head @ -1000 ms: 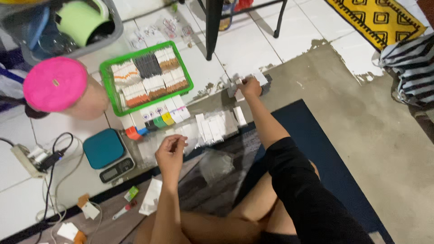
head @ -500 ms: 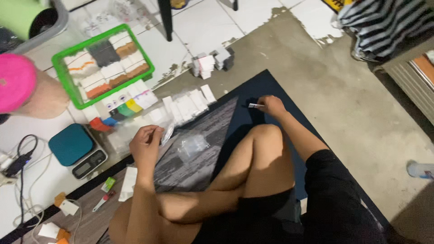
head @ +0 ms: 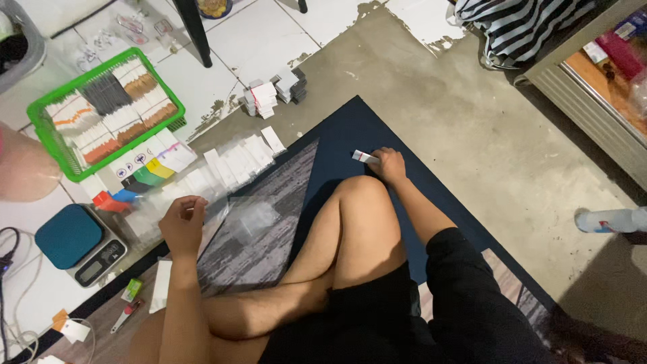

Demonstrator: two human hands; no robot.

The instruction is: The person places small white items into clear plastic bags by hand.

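Right hand point(head: 389, 165): closed around a small white tube-shaped packet with a dark band point(head: 364, 158), one end protruding from the fingers toward the left of view. Hand rests low on the dark navy floor mat point(head: 350, 131), just beyond the raised right knee point(head: 360, 195).

Left hand point(head: 182, 224): fingers curled inward, pinched at the tips; whether they grip anything I cannot tell. It hovers over the edge of a clear crinkled plastic sheet point(head: 162, 195) lying on the floor.

Small clear plastic bag point(head: 253, 217): lies flat on the grey woven part of the mat, between the left hand and the knee, touching neither.

Row of small white packets point(head: 232, 162): laid side by side along the mat's far edge, near the left hand. Beside them, coloured packets in yellow, green, blue and red point(head: 135, 182), partly under the plastic sheet.

Green plastic basket point(head: 40, 135): sits on the white tiled floor point(head: 249, 40) beyond the coloured packets, filled with upright rows of white, brown and dark packets.

Two short stacks of white and grey packets point(head: 273, 94): on the bare concrete, well apart from both hands.

Teal-topped digital kitchen scale point(head: 77, 243): left of the left hand, on the tiles. Near it, toward the bottom edge, a white paper slip point(head: 160, 295) and a red-and-white marker point(head: 127, 315).

Striped black-and-white fabric bag point(head: 519, 30): top right, well away.
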